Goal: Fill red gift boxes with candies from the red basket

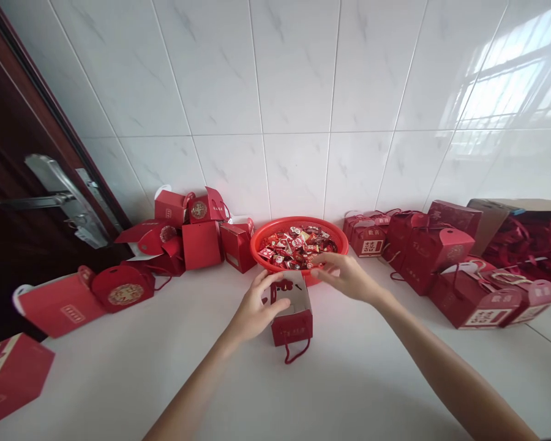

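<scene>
A small red gift box (292,331) with its top open stands on the white surface in front of me, and its red cord handle hangs toward me. Pale inner walls show in it, with a dark red patch at the far end. My left hand (257,311) is at the box's left side, thumb and fingers spread over its opening. Just behind the box is a red plastic basket (261,256) heaped with wrapped candies (296,245). At the basket's front right rim is my right hand (346,275), fingertips by the candies, thumb and fingers apart; I see nothing held in it.
Several red gift boxes (202,245) stand at the left, some stacked. More gift boxes (441,257) are grouped at the right, beside a cardboard carton (487,226) of dark red ribbon-like material. A tiled wall (298,171) rises behind; a dark door (9,245) is at far left.
</scene>
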A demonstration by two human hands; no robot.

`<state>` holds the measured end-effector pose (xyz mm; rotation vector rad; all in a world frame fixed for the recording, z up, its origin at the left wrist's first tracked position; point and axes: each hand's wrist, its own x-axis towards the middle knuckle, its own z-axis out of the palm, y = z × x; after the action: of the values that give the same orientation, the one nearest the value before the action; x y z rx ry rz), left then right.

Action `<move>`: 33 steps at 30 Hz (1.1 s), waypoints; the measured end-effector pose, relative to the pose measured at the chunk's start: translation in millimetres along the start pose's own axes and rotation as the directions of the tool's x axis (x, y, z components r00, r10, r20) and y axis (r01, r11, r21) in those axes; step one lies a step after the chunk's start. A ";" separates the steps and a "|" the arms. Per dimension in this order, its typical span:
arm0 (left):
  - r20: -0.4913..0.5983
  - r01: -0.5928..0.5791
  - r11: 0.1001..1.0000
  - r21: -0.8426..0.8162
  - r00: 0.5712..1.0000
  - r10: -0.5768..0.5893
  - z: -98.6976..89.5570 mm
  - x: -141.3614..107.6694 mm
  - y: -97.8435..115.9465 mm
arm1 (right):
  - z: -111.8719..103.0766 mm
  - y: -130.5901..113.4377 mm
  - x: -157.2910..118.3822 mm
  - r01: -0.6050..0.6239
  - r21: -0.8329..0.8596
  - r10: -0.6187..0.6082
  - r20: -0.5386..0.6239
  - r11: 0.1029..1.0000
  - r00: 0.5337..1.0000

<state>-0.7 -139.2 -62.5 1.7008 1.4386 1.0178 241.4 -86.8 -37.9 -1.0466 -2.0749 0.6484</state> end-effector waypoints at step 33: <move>0.344 -0.345 0.840 0.418 0.916 0.205 13.3 154.9 9.7 | 19.9 84.1 101.3 -0.025 0.662 0.475 -0.510 0.749 0.717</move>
<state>28.5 12.1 -39.2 2.3610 1.3377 0.5396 223.4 41.0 -71.1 -0.9844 -0.9732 0.8715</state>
